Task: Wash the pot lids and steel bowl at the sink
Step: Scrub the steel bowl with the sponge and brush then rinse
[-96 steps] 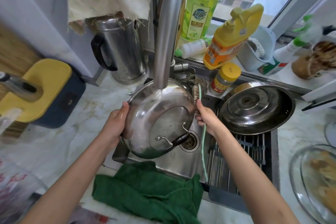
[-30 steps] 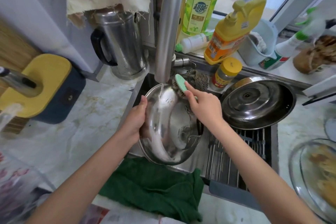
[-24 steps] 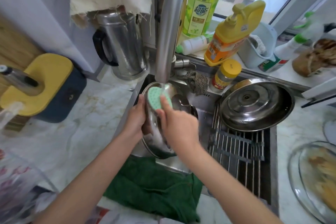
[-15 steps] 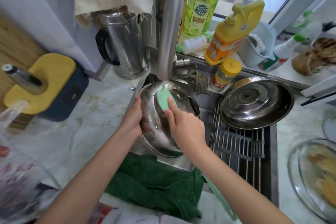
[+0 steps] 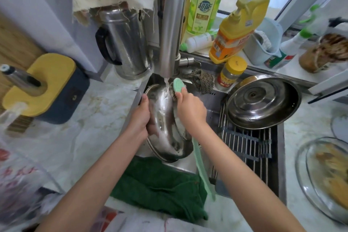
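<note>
A steel pot lid [image 5: 165, 128] stands on edge over the sink [image 5: 180, 165], under water running from the tap [image 5: 172, 24]. My left hand [image 5: 140, 118] grips its left rim. My right hand [image 5: 190, 109] holds a green long-handled brush [image 5: 178, 84], its head pressed against the lid's upper inner face near the water stream; the green handle [image 5: 202, 167] trails down under my forearm. A steel bowl [image 5: 263, 100] with another lid lying inside it rests tilted on the drain rack [image 5: 246, 149] at the right.
A green towel [image 5: 160, 184] lies over the sink's front edge. A steel kettle [image 5: 128, 43] stands left of the tap. Detergent bottles [image 5: 233, 30] and a yellow-capped jar [image 5: 232, 69] line the back ledge. A glass dish [image 5: 327, 173] sits far right, a yellow-topped box [image 5: 43, 84] far left.
The lid was turned from its handle side facing me to standing on edge. My right hand brought the brush head from the lid's outer rim to its inner face and scrubs up and down.
</note>
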The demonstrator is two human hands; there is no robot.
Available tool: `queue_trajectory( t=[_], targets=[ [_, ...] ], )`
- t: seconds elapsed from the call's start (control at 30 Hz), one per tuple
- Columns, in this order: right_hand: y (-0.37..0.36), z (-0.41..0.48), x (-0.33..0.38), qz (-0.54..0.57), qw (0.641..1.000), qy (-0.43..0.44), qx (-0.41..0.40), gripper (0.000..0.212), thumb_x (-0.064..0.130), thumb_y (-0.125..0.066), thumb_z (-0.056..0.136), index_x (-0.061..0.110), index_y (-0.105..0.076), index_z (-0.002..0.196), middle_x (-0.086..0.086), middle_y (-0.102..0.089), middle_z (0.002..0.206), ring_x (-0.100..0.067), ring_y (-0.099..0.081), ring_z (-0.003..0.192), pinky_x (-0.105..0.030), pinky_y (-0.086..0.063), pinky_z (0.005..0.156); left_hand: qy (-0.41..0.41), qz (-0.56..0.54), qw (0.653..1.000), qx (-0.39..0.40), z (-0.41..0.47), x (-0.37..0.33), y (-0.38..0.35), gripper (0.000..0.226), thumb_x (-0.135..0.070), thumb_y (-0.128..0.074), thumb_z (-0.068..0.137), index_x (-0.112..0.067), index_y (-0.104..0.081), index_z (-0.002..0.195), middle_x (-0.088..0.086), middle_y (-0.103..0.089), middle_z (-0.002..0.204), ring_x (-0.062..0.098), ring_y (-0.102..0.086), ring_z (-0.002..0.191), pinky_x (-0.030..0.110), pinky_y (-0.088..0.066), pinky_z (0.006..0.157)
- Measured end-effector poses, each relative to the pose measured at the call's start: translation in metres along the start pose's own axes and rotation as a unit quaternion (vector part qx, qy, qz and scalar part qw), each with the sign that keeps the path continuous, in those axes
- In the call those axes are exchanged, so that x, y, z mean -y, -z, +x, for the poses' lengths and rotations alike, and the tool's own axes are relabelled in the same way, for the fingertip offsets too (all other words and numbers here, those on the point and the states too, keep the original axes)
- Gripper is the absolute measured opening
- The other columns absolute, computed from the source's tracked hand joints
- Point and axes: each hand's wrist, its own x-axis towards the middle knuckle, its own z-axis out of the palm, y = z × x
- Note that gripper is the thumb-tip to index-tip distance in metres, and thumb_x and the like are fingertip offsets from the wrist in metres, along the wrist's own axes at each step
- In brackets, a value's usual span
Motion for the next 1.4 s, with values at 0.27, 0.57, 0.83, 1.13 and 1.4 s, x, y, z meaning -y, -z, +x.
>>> queue_trajectory(
  t=[0.27,0.57,0.83,1.13,1.4],
  targets=[
    [0.004,0.008,-0.001,-0.009,1.000,0.001,-0.008,0.046,0.038,-0.022,0.105,0.017,-0.038,0.142,-0.014,-0.066,0.106,-0.034,-0.061,0.094,-0.038,-0.043,0.067,-0.028,0.025,0.999,-0.010,-0.001,-0.003,0.004,0.055,-0.058,-0.037,0.097,-0.012,-0.067,0.096,0.006,-0.073,0.074,0.021,-0.070,0.059,0.027,-0.053,0.041],
    [0.002,0.001,0.012,-0.016,0.999,0.047,-0.020,0.043,0.042,-0.025,0.104,0.023,-0.044,0.138,-0.011,-0.068,0.094,-0.031,-0.065,0.085,-0.038,-0.051,0.066,-0.016,0.015,1.000,0.016,-0.003,-0.001,0.006,0.054,-0.057,-0.036,0.097,-0.015,-0.069,0.094,0.007,-0.075,0.079,0.022,-0.071,0.076,0.031,-0.055,0.066],
    [-0.005,-0.037,0.010,-0.018,0.994,0.111,0.001,0.047,0.042,-0.025,0.104,0.027,-0.032,0.148,-0.012,-0.068,0.097,-0.032,-0.064,0.088,-0.038,-0.049,0.065,0.019,0.007,1.000,0.014,0.002,-0.002,0.016,0.061,-0.063,-0.032,0.095,-0.016,-0.068,0.106,0.013,-0.074,0.090,0.027,-0.070,0.083,0.034,-0.053,0.064],
    [0.005,-0.056,0.028,-0.053,0.985,0.160,0.026,0.049,0.044,-0.029,0.102,0.034,-0.023,0.150,-0.012,-0.067,0.098,-0.032,-0.063,0.088,-0.037,-0.042,0.066,-0.033,-0.007,0.997,0.076,0.010,-0.001,0.007,0.031,-0.037,-0.046,0.100,-0.011,-0.064,0.097,0.002,-0.070,0.062,0.015,-0.068,0.058,0.029,-0.053,0.055],
    [0.030,0.080,-0.031,0.136,0.981,-0.070,0.117,0.054,0.056,-0.047,0.093,0.013,-0.058,0.124,-0.004,-0.064,0.090,-0.022,-0.061,0.074,-0.034,-0.052,0.068,-0.027,0.031,0.994,0.097,0.003,0.008,0.009,0.055,-0.055,-0.039,0.097,-0.024,-0.076,0.072,0.003,-0.075,0.078,0.023,-0.070,0.084,0.037,-0.054,0.083]
  ],
)
